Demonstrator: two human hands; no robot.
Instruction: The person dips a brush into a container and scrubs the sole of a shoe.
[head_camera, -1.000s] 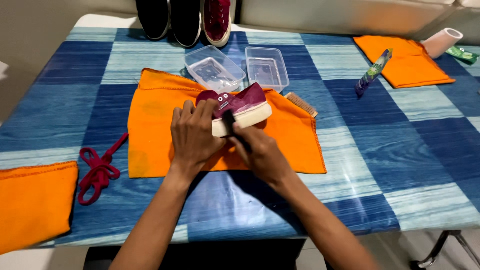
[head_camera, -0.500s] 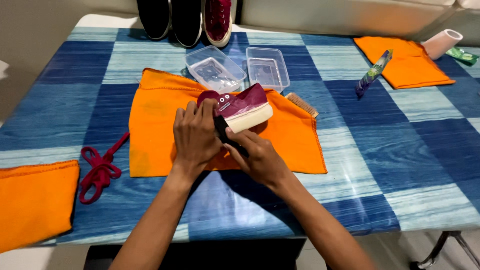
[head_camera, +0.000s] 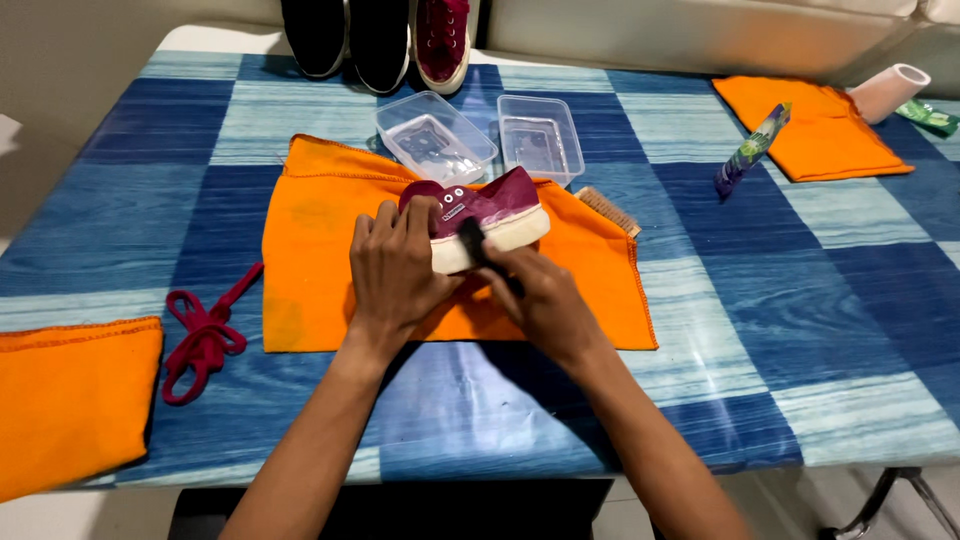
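Observation:
A maroon sneaker (head_camera: 495, 200) with a cream sole lies tipped on its side on an orange cloth (head_camera: 320, 230) in the middle of the table. My left hand (head_camera: 395, 265) clasps the shoe's toe end from the left. A small black brush (head_camera: 475, 240) is gripped in my right hand (head_camera: 540, 300), with its head pressed against the cream sole. Most of the brush handle is hidden inside the fist.
Two clear plastic tubs (head_camera: 435, 135) (head_camera: 540, 135) stand behind the cloth, a wooden brush (head_camera: 610, 210) beside it. Maroon laces (head_camera: 205, 335) lie left, an orange cloth (head_camera: 70, 400) at the near left. Shoes (head_camera: 380, 35) line the far edge; another cloth (head_camera: 810, 125), a tube (head_camera: 750, 150) and a roll (head_camera: 890, 90) sit far right.
My right hand has slid the brush along the sole, first left, then slightly back right. The shoe has tilted a little in my left hand.

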